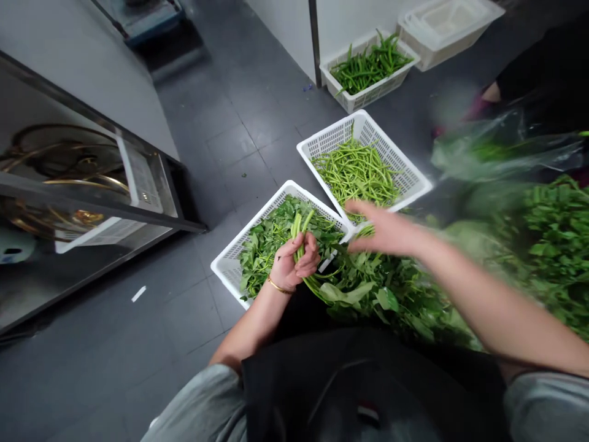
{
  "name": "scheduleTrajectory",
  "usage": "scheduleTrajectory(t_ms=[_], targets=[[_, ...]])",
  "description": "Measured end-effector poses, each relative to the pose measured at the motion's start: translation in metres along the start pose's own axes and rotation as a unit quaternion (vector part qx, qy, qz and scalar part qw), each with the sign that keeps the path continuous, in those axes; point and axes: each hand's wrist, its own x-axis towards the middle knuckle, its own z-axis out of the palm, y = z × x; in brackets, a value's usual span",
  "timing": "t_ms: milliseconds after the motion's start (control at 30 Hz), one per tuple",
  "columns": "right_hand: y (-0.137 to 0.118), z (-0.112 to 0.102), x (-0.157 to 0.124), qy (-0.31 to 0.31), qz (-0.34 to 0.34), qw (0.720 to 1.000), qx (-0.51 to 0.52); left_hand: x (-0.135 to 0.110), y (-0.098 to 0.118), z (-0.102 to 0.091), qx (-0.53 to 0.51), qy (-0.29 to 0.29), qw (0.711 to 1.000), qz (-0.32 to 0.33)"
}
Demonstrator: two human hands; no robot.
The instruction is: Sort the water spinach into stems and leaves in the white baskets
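My left hand (297, 261) is closed around a small bunch of leafy green stems (298, 227). Their cut ends point up, and the leaves trail down to the right. Beneath that hand sits a white basket (225, 270) of loose green leaves (262, 245). My right hand (380, 228) is blurred by motion, its fingers apart and nothing visible in them. It hovers by the near corner of a second white basket (414, 184), which holds thin green stems (354, 169). A heap of leafy greens (391, 288) lies below my right hand, partly hidden by my forearm.
Long green peppers (368, 64) fill a white crate beside stacked pale tubs (442, 31) at the back. On the right are clear plastic bags (506, 153), more greens (561, 239) and another person's dark clothing (547, 73). A metal shelf (151, 212) stands left on the tiled floor.
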Motion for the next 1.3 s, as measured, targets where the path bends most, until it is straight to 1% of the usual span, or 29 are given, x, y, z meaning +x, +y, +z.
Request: scheduleTrajectory(t_ms=[33, 67, 100, 167, 200, 267, 333, 400, 433, 467, 533, 600, 633, 667, 733, 767, 800, 833, 867, 933, 967, 1033, 1100, 1167, 1200, 1233, 1267, 1300], targets=[[-0.015, 0.02, -0.015, -0.073, -0.04, 0.996, 0.026, 0.003, 0.0, 0.006, 0.007, -0.007, 1.0, -0.007], [-0.026, 0.039, -0.03, -0.123, -0.057, 0.99, 0.04, 0.006, 0.0, 0.012, 0.014, -0.013, 1.0, -0.015], [-0.034, 0.057, -0.044, -0.139, -0.053, 0.988, 0.049, 0.01, 0.001, 0.019, 0.021, -0.016, 0.999, -0.021], [-0.037, 0.085, -0.069, -0.126, -0.024, 0.99, 0.064, 0.019, 0.003, 0.03, 0.026, -0.021, 0.999, -0.028], [-0.034, 0.093, -0.08, -0.103, -0.006, 0.992, 0.074, 0.023, 0.005, 0.035, 0.023, -0.021, 0.999, -0.032], [-0.026, 0.101, -0.102, -0.038, 0.026, 0.994, 0.095, 0.029, 0.005, 0.045, 0.014, -0.017, 0.999, -0.039], [-0.021, 0.104, -0.123, 0.064, 0.053, 0.991, 0.105, 0.026, -0.005, 0.056, 0.017, -0.022, 0.999, -0.044], [-0.024, 0.108, -0.14, 0.167, 0.076, 0.978, 0.102, 0.015, -0.027, 0.068, 0.045, -0.042, 0.997, -0.042], [-0.028, 0.111, -0.147, 0.206, 0.084, 0.97, 0.098, 0.008, -0.041, 0.074, 0.066, -0.058, 0.995, -0.036], [-0.031, 0.114, -0.154, 0.235, 0.09, 0.963, 0.092, -0.001, -0.056, 0.079, 0.095, -0.07, 0.992, -0.035], [-0.038, 0.117, -0.167, 0.259, 0.086, 0.959, 0.073, -0.017, -0.084, 0.087, 0.144, -0.069, 0.987, -0.01], [-0.042, 0.112, -0.184, 0.253, 0.059, 0.965, 0.036, -0.028, -0.103, 0.091, 0.171, -0.051, 0.984, 0.015], [-0.043, 0.106, -0.193, 0.25, 0.05, 0.967, 0.016, -0.031, -0.108, 0.092, 0.185, -0.043, 0.981, 0.028], [-0.043, 0.099, -0.203, 0.26, 0.051, 0.964, 0.001, -0.032, -0.111, 0.093, 0.203, -0.037, 0.978, 0.04], [-0.044, 0.082, -0.22, 0.322, 0.079, 0.943, 0.015, -0.033, -0.112, 0.096, 0.251, -0.031, 0.966, 0.06], [-0.046, 0.075, -0.224, 0.358, 0.096, 0.928, 0.045, -0.033, -0.112, 0.098, 0.28, -0.032, 0.957, 0.067], [-0.047, 0.069, -0.225, 0.379, 0.107, 0.916, 0.079, -0.034, -0.112, 0.1, 0.31, -0.034, 0.947, 0.075], [-0.05, 0.065, -0.222, 0.378, 0.112, 0.913, 0.106, -0.035, -0.112, 0.102, 0.341, -0.037, 0.935, 0.09], [-0.052, 0.063, -0.216, 0.362, 0.117, 0.917, 0.117, -0.036, -0.112, 0.103, 0.371, -0.041, 0.921, 0.111], [-0.055, 0.063, -0.2, 0.313, 0.132, 0.934, 0.109, -0.04, -0.112, 0.105, 0.417, -0.057, 0.896, 0.143], [-0.055, 0.063, -0.194, 0.294, 0.14, 0.94, 0.105, -0.042, -0.11, 0.105, 0.425, -0.062, 0.892, 0.141], [-0.047, 0.06, -0.191, 0.284, 0.153, 0.941, 0.106, -0.045, -0.105, 0.103, 0.411, -0.068, 0.904, 0.093], [-0.029, 0.05, -0.203, 0.32, 0.183, 0.925, 0.092, -0.046, -0.097, 0.099, 0.377, -0.059, 0.924, 0.029], [-0.005, 0.037, -0.223, 0.388, 0.243, 0.887, 0.053, -0.046, -0.09, 0.094, 0.336, -0.044, 0.941, -0.009], [0.006, 0.032, -0.233, 0.414, 0.272, 0.868, 0.037, -0.046, -0.086, 0.092, 0.313, -0.04, 0.949, -0.02], [0.014, 0.027, -0.241, 0.426, 0.294, 0.855, 0.028, -0.046, -0.083, 0.091, 0.286, -0.04, 0.957, -0.024], [0.018, 0.026, -0.247, 0.423, 0.305, 0.853, 0.024, -0.046, -0.081, 0.09, 0.258, -0.044, 0.965, -0.027], [0.019, 0.027, -0.249, 0.407, 0.302, 0.862, 0.022, -0.046, -0.08, 0.09, 0.232, -0.05, 0.971, -0.028]])
